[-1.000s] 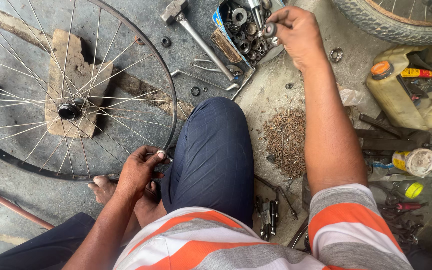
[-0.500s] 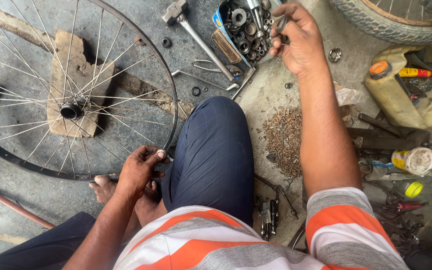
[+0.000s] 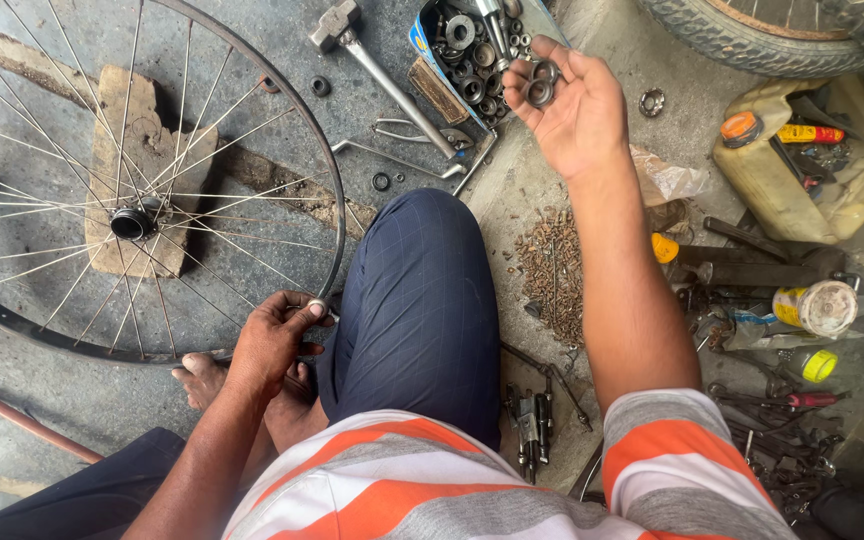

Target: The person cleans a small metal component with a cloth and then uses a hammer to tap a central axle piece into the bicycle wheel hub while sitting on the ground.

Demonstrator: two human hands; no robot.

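The right hand (image 3: 572, 115) lifts two dark metal rings (image 3: 540, 85) pinched in its fingertips, palm half open – raised just beside the parts box (image 3: 472, 55). The left hand (image 3: 272, 340) grips the spoked wheel's rim (image 3: 337, 240), closed around it – steadying it against the knee.

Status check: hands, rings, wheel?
Right hand up, fingers holding two metal rings beside the parts box. Left hand gripping wheel rim. Nothing between.

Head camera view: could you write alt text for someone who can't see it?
A seated person's right hand holds dark metal rings above a box of parts, while the left hand grips a spoked bicycle wheel on the floor.
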